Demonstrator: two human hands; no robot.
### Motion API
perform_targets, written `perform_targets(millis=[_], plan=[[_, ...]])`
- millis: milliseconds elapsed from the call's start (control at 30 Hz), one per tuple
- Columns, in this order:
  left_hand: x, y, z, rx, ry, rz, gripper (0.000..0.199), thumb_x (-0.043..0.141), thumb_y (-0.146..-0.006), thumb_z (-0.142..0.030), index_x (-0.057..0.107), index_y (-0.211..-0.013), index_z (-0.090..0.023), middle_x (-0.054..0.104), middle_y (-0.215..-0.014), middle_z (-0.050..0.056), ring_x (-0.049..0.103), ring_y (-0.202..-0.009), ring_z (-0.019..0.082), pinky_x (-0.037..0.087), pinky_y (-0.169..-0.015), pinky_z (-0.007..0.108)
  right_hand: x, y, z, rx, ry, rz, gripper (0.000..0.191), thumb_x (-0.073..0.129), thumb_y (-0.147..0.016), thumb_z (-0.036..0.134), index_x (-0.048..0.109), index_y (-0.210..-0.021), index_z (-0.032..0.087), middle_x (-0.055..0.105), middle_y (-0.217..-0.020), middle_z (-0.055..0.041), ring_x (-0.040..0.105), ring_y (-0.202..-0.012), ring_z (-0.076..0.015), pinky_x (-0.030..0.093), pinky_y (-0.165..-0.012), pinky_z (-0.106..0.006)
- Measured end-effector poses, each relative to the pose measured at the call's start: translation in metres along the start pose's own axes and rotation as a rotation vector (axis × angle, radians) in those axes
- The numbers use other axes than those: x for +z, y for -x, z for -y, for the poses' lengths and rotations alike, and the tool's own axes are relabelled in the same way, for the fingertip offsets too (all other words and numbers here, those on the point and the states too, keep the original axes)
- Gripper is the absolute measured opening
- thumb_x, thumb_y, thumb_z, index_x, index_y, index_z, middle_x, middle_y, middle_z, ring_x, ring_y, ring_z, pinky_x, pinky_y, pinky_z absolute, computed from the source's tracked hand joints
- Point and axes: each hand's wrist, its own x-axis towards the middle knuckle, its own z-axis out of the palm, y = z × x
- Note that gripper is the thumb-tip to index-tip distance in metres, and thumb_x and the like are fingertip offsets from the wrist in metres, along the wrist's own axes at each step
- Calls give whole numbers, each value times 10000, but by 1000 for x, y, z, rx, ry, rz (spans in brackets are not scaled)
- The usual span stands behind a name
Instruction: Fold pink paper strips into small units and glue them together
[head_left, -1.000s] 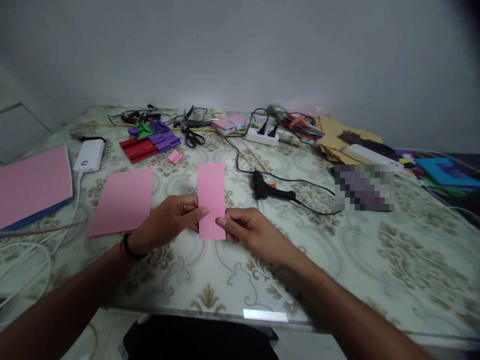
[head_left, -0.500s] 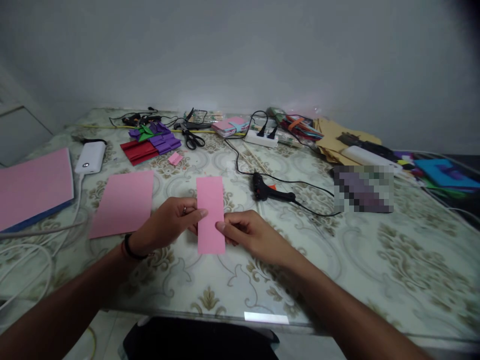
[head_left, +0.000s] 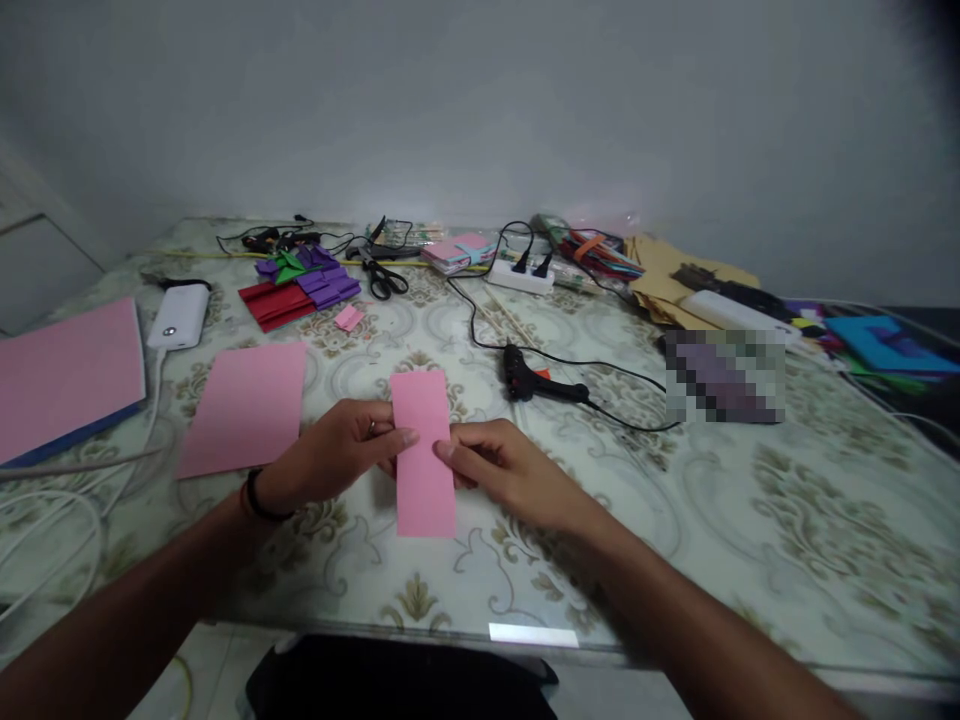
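Observation:
Between my hands is a pink paper strip point(head_left: 424, 495), held upright with its long sides left and right. My left hand point(head_left: 356, 440) pinches its left edge, thumb on the front and fingers behind. On the right edge, my right hand point(head_left: 499, 465) grips it the same way. The fingertips behind the paper are hidden. A larger pink paper sheet point(head_left: 244, 405) lies on the table just left of my left hand. Beyond my right hand rests a black glue gun point(head_left: 544, 382) with its cord running right.
Scissors point(head_left: 385, 280), folded purple paper point(head_left: 326, 280), red paper point(head_left: 277, 303) and a white power strip point(head_left: 521, 276) lie toward the wall. At left are a white power bank point(head_left: 180, 315) and a pink-topped stack point(head_left: 71, 370). A blurred-out object point(head_left: 724, 378) is at right.
The pink strip has shifted down toward me, and its lower end now sits nearer the table's front edge. Both hands keep their grip and have barely moved.

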Motion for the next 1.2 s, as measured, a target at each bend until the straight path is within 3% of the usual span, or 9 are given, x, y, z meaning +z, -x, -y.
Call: perform_targets(millis=[467,633,800,1033,1200], plan=[[0,2,-2,57,-89,11,301,629,-945,-389,712,-796,-140,704,-716,27,664,-687,179,529,-616,262,1,1,3,-48,-21,48,509,524,-1040,505,519,-655,171,469,-622,31,391,-590,-102,296,-569,-261],[0,3,-2,71,-129,10,304,617,-945,-405,721,-841,-139,678,-720,22,629,-691,176,511,-615,263,2,1,6,-35,-4,41,511,512,-1038,541,515,-681,175,412,-641,36,354,-598,-106,265,-549,-262],[0,3,-1,79,-144,82,305,611,-951,-398,696,-806,-143,618,-681,-5,558,-639,143,443,-578,240,5,0,5,-45,-12,44,488,498,-1047,539,572,-743,166,449,-659,31,395,-605,-106,296,-559,-253],[1,3,1,45,-157,123,291,591,-966,-396,680,-859,-140,566,-692,-17,482,-632,123,388,-585,237,4,1,4,-37,20,33,550,515,-1028,575,527,-659,167,426,-617,35,363,-577,-100,269,-540,-257],[3,3,-4,44,-192,145,294,584,-956,-360,590,-749,-151,438,-634,-45,379,-587,98,299,-528,220,5,1,4,-45,38,-9,569,520,-1024,585,451,-629,181,357,-615,43,320,-577,-98,240,-542,-265]])
